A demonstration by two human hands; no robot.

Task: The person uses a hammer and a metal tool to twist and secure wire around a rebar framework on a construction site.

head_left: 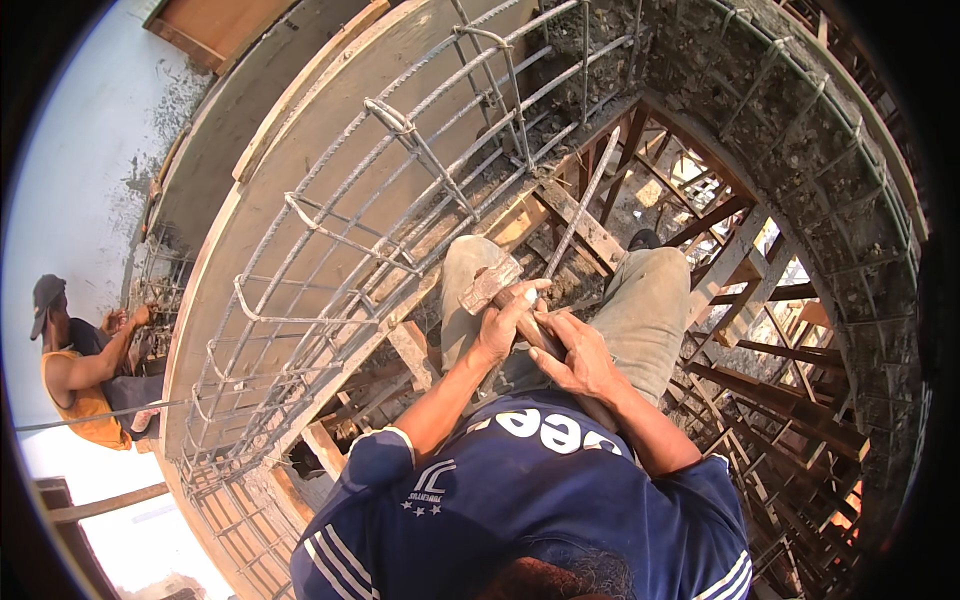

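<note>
A hammer (490,284) with a worn, block-shaped head and a wooden handle lies across my lap, its head over my left knee. My left hand (503,325) is closed round the handle just below the head. A small white patch shows at one of its fingertips; I cannot make out what it is. Lower on the same handle, my right hand (583,358) is closed, its thumb lying along the wood. The far end of the handle runs back under my right forearm.
A curved rebar cage (395,130) stands on my left against a smooth formwork panel (300,150). Ahead, a metal rod (585,205) slants over timber. Below right, many wooden props (790,400) cross under a curved concrete beam form (840,180). Another person (90,370) works far left.
</note>
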